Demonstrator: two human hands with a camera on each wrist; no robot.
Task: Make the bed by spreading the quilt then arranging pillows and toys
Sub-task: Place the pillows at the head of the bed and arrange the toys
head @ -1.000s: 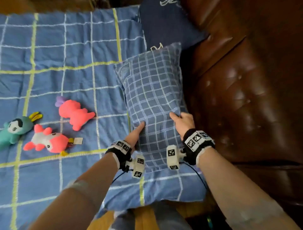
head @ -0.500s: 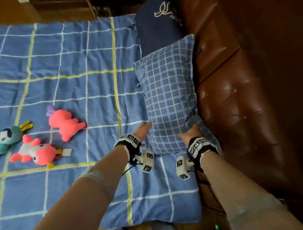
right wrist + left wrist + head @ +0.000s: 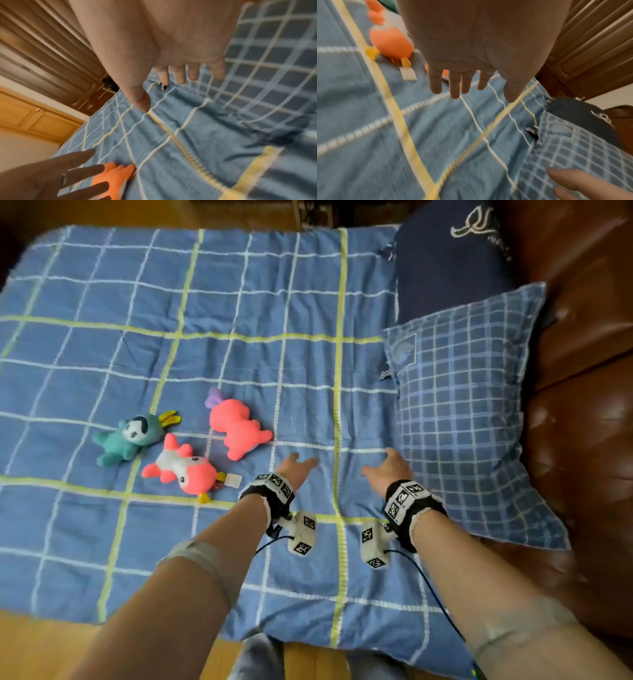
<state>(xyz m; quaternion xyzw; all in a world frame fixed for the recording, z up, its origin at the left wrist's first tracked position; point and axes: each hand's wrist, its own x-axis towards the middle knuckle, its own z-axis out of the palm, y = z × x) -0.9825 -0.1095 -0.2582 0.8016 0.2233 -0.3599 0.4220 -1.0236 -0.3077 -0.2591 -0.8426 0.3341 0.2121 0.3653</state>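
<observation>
The blue checked quilt (image 3: pixel 260 361) lies spread over the bed. A blue plaid pillow (image 3: pixel 469 412) leans against the brown headboard, with a navy pillow (image 3: pixel 448 265) behind it. Three plush toys lie on the quilt: a pink one (image 3: pixel 236 428), a pink and white one (image 3: pixel 185 470) and a teal one (image 3: pixel 132 436). My left hand (image 3: pixel 296 465) hovers open over the quilt just right of the pink toy. To its right, my right hand (image 3: pixel 388 467) is open beside the plaid pillow's left edge, holding nothing. Both wrist views show spread fingers (image 3: pixel 453 82) (image 3: pixel 180 73) above the quilt.
The brown leather headboard (image 3: pixel 582 405) runs down the right side. Wooden floor (image 3: pixel 44 648) shows past the quilt's near edge. A wooden wardrobe (image 3: pixel 42 44) and a yellow cabinet (image 3: pixel 34 119) stand beyond the bed's far side.
Both hands have let go of the plaid pillow and moved left over the quilt. The pillow now rests against the headboard. My view has swung left.
</observation>
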